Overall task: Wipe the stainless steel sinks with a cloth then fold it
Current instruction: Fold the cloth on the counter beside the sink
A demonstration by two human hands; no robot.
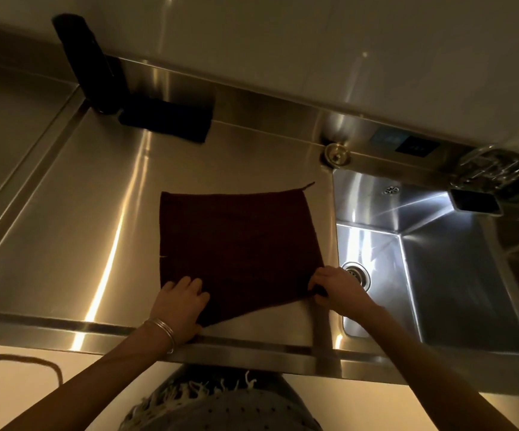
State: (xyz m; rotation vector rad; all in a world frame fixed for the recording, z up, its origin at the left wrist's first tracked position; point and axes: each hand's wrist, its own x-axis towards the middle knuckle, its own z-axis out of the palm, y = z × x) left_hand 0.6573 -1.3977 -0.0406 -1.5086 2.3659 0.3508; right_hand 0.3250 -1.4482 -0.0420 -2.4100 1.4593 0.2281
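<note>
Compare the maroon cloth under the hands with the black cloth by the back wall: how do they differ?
The maroon cloth lies spread flat and looks larger; the black cloth is a smaller, compact bundle. The maroon cloth is near the front edge, its corners held by the left hand and right hand; the black cloth sits untouched at the back. Both rest on the steel counter.

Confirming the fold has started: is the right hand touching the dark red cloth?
Touching. The head view shows the right hand pinching the near right corner of the dark red cloth, which lies spread on the steel counter.
</note>
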